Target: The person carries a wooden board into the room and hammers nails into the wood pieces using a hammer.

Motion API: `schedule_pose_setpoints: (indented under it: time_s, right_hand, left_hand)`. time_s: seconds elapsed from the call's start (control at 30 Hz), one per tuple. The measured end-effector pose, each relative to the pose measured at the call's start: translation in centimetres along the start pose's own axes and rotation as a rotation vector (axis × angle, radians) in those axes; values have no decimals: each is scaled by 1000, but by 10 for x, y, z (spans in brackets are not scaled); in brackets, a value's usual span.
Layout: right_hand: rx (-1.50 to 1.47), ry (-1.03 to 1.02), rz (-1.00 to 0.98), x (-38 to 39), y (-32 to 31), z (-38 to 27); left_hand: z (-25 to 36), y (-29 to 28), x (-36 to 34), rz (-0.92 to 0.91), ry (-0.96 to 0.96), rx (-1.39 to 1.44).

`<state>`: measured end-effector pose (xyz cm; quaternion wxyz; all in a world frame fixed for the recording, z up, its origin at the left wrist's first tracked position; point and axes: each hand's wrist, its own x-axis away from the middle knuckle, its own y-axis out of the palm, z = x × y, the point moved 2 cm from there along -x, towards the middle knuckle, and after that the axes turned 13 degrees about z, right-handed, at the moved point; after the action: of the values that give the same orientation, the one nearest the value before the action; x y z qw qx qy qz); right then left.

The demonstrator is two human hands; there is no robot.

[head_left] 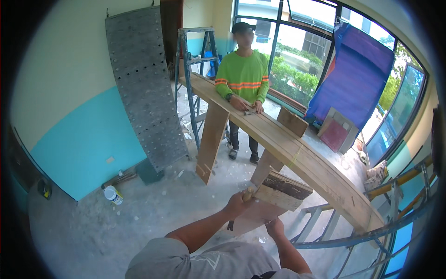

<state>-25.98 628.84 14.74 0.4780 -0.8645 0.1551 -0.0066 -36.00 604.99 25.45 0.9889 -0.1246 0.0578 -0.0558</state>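
My left hand (237, 204) is closed round a tool with a light wooden handle (248, 194). A dark end (230, 226) shows below that hand, perhaps belonging to the same tool; its kind is unclear. In front of me is a wooden piece (255, 216) with a flat pale panel and a rough, weathered top edge, dark along its far side. My right hand (275, 227) grips its lower right edge, the fingertips partly hidden. Beyond it runs a long wooden plank bench (316, 162) on board legs.
Behind the bench a person in a green shirt (242, 76) has both hands on a small object on the planks. A stepladder (193, 69) stands at the bench's far end, another ladder (320, 228) at right. A white bucket (113, 195) and a grey perforated panel (139, 83) are at left.
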Motion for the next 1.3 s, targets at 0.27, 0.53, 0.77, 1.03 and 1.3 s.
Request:
schedule_pose_setpoints:
  time_s: [0.27,0.53,0.77,1.03,1.3]
  right_hand:
    - [-122,-4,381,-30,-59,-15]
    - [115,-601,829,-47,-208,-124]
    - [465,-860,649,-93,-203,-144]
    - [277,-857,458,-119,-252,-142]
    - [274,-749,487,-131,-264,-166]
  left_hand:
    - [7,-12,-25,-57,-46,95]
    - [20,6,-51,-5,29,-88]
    - [19,39,-54,-10,95,-48]
    - [42,41,-56,5,117,-159]
    - [28,52,-56,7,71,-71]
